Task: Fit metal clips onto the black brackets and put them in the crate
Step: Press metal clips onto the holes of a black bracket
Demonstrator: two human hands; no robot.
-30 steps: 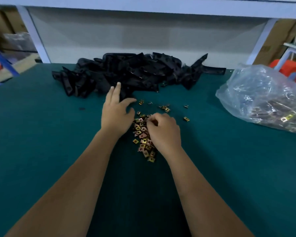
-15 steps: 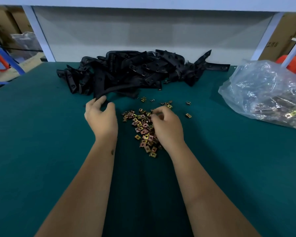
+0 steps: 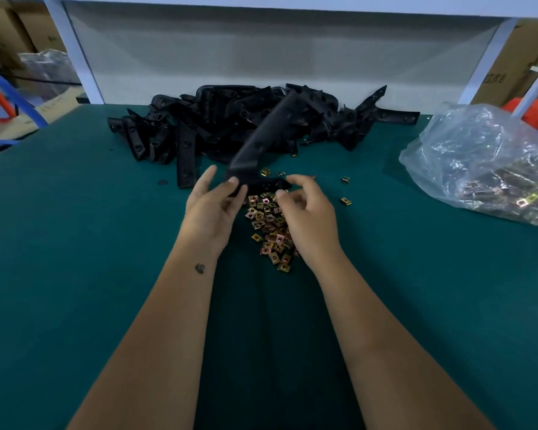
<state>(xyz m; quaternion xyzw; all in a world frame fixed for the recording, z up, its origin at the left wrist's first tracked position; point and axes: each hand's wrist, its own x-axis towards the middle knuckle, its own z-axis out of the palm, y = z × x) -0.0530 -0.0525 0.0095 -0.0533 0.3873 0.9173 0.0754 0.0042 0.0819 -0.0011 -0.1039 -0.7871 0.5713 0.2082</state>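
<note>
Bracket (image 3: pixel 263 144) now lifted by left hand (image 3: pixel 212 209); right hand (image 3: pixel 308 212) perhaps pinching.

I saw both forearms bare, no sleeves, gloves or rings; small dark mark (image 3: pixel 199 268) sat near left wrist, frame centre-left.

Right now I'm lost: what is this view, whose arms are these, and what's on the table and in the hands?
No machine here: one camera on a person's head looks down at their bare arms. On the green table lie a pile of black brackets, a heap of small metal clips and a clear bag at the right. The left hand holds one bracket up by its near end. The right hand pinches at that end; whether it holds a clip, I cannot tell. No crate is in view.
</note>
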